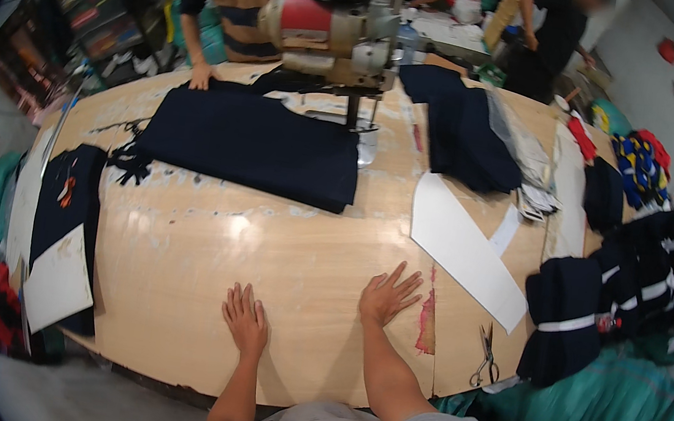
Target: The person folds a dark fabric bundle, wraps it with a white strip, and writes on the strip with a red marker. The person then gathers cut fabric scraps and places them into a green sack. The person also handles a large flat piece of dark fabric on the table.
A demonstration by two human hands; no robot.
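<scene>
My left hand point(244, 318) lies flat on the wooden table point(175, 274), fingers stretched out, holding nothing. To its right, my right hand point(390, 295) also rests on the tabletop with its fingers spread. Beyond both hands lies a thick layered piece of dark navy fabric point(252, 144). At the fabric's right end stands a cloth cutting machine point(326, 34) with a red and pale motor housing. A white pattern piece point(468, 249) is the thing nearest my right hand, apart from it. Metal scissors point(488, 358) lie near the table's front right edge.
Across the table a person in a striped shirt point(248, 11) rests a hand by the fabric. Tied navy bundles point(566, 313) crowd the right side, above green sacking point(591, 414). More navy cloth point(470, 134) lies back right; a pale panel point(59, 280) covers cloth at left.
</scene>
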